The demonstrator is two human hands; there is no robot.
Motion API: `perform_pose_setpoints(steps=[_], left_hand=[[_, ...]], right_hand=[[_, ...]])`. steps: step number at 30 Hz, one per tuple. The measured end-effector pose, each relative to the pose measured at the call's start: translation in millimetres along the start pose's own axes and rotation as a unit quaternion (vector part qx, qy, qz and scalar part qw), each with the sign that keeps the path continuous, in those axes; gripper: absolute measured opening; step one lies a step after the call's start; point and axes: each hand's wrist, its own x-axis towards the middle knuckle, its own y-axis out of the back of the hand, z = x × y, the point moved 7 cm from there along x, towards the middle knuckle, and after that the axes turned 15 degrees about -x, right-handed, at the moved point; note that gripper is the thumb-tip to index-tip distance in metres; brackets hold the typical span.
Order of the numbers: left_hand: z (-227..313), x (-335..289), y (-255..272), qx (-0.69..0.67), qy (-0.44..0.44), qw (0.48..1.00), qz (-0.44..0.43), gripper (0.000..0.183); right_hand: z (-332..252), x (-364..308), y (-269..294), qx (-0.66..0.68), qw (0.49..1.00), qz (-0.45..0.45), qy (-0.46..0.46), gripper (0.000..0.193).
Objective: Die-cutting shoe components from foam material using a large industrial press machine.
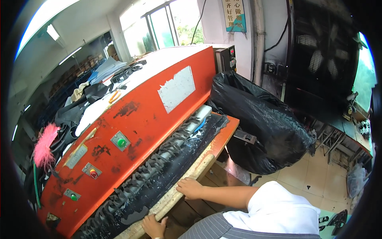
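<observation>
A large red machine with a long slanted front runs from lower left to upper middle. Along its foot lies a row of dark grey cut pieces on a black work surface sprinkled with pale crumbs. My right hand rests on the worn, pale front edge of that surface, its fingers laid over it. Lower down, my left hand touches the same edge with its thumb apart from the fingers. A flat dark scrap lies just beyond the left hand. Neither hand holds a loose piece.
A big black plastic bag bulges at the right end of the machine. Green buttons and a red knob sit on the red front. Dark cloth, papers and orange-handled scissors lie on top. Tiled floor shows at right.
</observation>
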Motion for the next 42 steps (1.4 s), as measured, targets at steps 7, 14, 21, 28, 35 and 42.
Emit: perform_pose_setpoints(steps=[7,14,21,28,35,42], left_hand=[[-28.2,-11.4,-30.7,-0.004,0.067,0.998,-0.017,0.061],[-35.8,-3.2,-32.8,-0.027,0.178,0.974,-0.134,0.062],[-22.0,-5.2,-46.3,-0.063,0.171,0.965,-0.187,0.081],[-100.0,78.0,-41.5,-0.664,0.379,0.639,0.087,0.036],[-160.4,146.4,-62.4,-0.594,0.443,0.605,0.29,0.022],[-182.8,207.1,-69.6,-0.637,0.428,0.516,0.379,0.02]], right_hand=[[-0.6,-1.8,-11.8,-0.009,0.999,-0.018,-0.038,0.056],[-3.2,13.9,-17.4,-0.055,0.994,-0.088,-0.03,0.06],[2.7,-15.4,-27.1,-0.045,0.993,-0.097,-0.054,0.055],[-33.8,1.7,12.6,0.004,0.935,-0.333,0.123,0.048],[-156.6,68.1,134.6,0.418,0.784,0.19,0.417,0.028],[-113.7,55.2,64.3,0.395,0.772,0.155,0.473,0.035]])
